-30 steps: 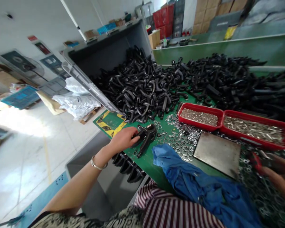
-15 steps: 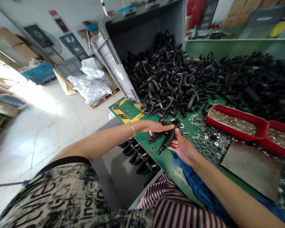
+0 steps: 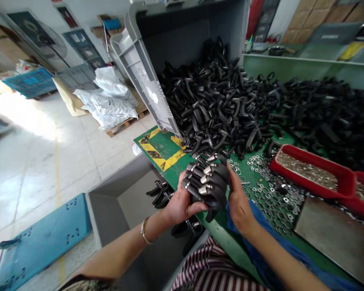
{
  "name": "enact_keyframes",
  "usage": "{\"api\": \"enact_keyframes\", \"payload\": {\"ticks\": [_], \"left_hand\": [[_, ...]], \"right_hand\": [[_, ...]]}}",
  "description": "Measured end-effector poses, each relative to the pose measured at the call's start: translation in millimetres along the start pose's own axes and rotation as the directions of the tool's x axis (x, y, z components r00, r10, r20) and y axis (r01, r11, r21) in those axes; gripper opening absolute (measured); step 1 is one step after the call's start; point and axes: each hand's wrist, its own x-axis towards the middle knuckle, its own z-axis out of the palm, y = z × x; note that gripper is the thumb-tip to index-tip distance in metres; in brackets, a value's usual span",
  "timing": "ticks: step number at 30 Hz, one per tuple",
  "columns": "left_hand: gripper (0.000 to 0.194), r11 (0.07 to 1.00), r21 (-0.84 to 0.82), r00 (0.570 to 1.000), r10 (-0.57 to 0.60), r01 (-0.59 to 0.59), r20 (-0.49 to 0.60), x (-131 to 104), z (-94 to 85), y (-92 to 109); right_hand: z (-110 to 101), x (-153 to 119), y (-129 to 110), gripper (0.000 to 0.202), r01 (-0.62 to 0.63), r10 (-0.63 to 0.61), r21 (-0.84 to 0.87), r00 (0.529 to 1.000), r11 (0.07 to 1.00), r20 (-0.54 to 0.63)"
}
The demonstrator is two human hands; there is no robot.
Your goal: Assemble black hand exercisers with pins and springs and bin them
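Note:
Between my two hands is a bundle of several black clamp parts [image 3: 216, 182] with silver screws, above the near edge of the green table [image 3: 172, 155]. My left hand [image 3: 182, 202] wraps round the bundle from the left, thumb along its near side. Against its right side lies my right hand [image 3: 238, 196], some of its fingers hidden behind the parts. Below and left, more black clamps [image 3: 162, 194] lie in a grey bin [image 3: 104, 218]. A large pile of black parts [image 3: 212, 109] spills from a tipped grey crate [image 3: 145, 72] onto the table.
Red trays [image 3: 315, 169] of small metal pieces stand at the right, beside scattered metal rings [image 3: 273, 206] and a flat metal plate [image 3: 336, 238]. Blue cloth [image 3: 269, 238] hangs at the table edge. A blue board [image 3: 48, 238] is at the lower left.
My left hand has moved down and left from the top of the parts to their left side. The black parts are now gathered in a compact bundle, screws facing up. The view has shifted.

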Motion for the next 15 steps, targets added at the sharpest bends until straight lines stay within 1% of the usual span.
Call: {"api": "enact_keyframes", "payload": {"ticks": [1,2,4,6,8,10,12,15], "left_hand": [[0.084,1.0,0.024,1.0,0.018,-0.018,-0.012,-7.3,9.6,-9.1],[0.091,0.999,0.046,0.999,0.025,-0.024,-0.026,-13.3,20.3,-18.0],[0.1,0.997,0.071,0.998,0.03,-0.027,-0.052,-20.7,39.9,-32.9],[0.109,0.997,0.065,0.997,0.042,-0.037,-0.072,-21.6,50.9,-41.3],[0.116,0.998,0.053,0.998,0.049,-0.047,-0.043,-17.3,51.1,-43.3],[0.114,0.997,0.041,0.998,0.057,-0.059,0.037,-9.8,45.0,-41.8],[0.105,0.998,0.028,0.991,0.053,-0.056,0.121,-1.7,38.7,-38.8],[0.094,0.999,-0.025,0.979,0.03,-0.026,0.199,8.1,35.7,-32.8]], "right_hand": [[2.1,5.4,3.7,0.066,-0.008,0.008,0.004,1.0,1.0,-0.001],[5.4,11.0,7.7,0.063,-0.043,0.043,0.035,0.999,0.998,-0.005],[14.2,21.8,14.3,0.06,-0.162,0.166,0.18,0.986,0.97,-0.008],[23.1,30.9,16.7,0.062,-0.287,0.306,0.335,0.952,0.898,-0.006],[29.2,38.3,15.0,0.066,-0.362,0.391,0.394,0.92,0.845,0.006],[31.3,44.2,11.3,0.07,-0.391,0.415,0.397,0.91,0.83,0.029],[30.3,48.1,8.0,0.072,-0.387,0.409,0.386,0.912,0.837,0.028],[26.7,47.3,5.4,0.07,-0.348,0.379,0.307,0.924,0.886,-0.044]]}}
